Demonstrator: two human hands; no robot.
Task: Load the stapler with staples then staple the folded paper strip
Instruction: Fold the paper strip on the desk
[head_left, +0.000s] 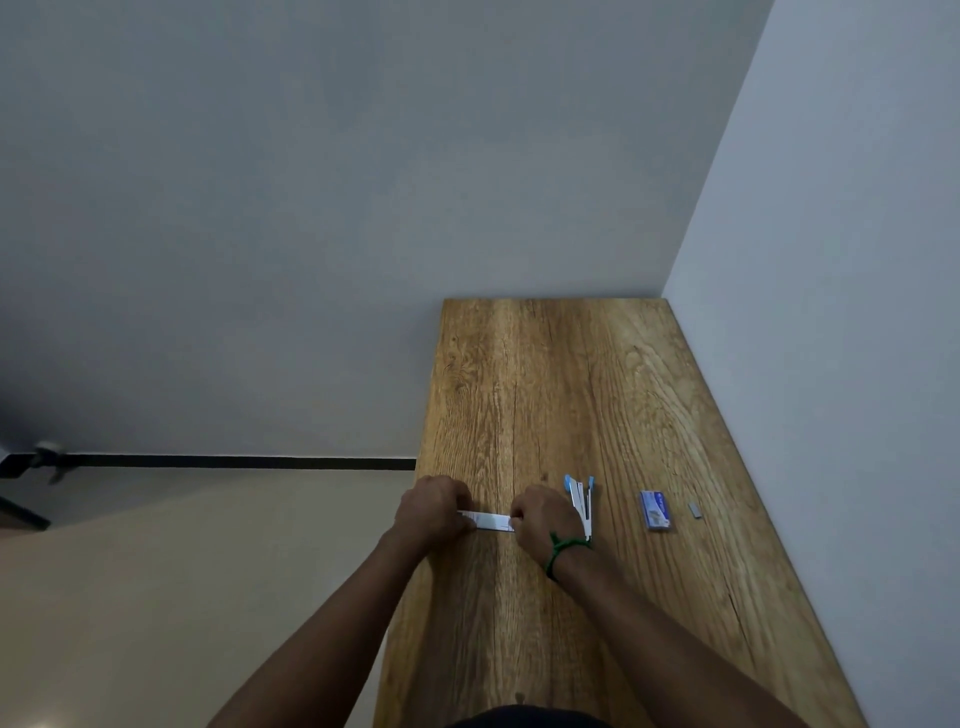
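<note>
Wooden table (571, 389) fills right half, grey walls behind and at right. Left hand (434, 506) curled, pinching left end of paper strip (491, 521); right hand (540, 517) curled, gripping right end; green cord (563, 548) on right wrist. Strip white, narrow, flat on table between hands, ends hidden by fingers. Stapler (582, 501) blue-white, hinged open, at 3 o'clock of right hand, partly hidden. Staple box (655, 511) further toward 3 o'clock. Loose staple stick (694, 508) just beyond box.

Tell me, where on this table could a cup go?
The far half of the table, up to the walls, is bare; so is the near end between the forearms. It is crowded around the hands, paper strip, stapler and staple box.
</note>
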